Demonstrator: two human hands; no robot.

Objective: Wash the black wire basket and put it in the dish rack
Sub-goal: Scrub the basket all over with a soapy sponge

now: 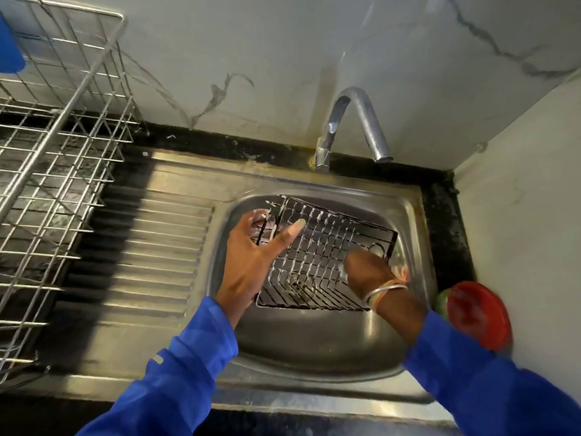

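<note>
The black wire basket [327, 250] is tilted inside the steel sink [314, 341], with soap foam on its wires. My left hand [251, 262] grips its left side, fingers curled round the far left edge and thumb lying across the mesh. My right hand [367, 272] is blurred inside the basket at its right end; its fingers are hidden, so what it holds cannot be told. The metal dish rack [59, 171] stands at the left on the counter.
A chrome tap [355, 127] arches over the sink's back edge; no water stream is visible. A ribbed drainboard [151, 247] lies between rack and sink. A red lid on a green container [474, 313] sits at the right by the wall. A blue object [9, 48] hangs top left.
</note>
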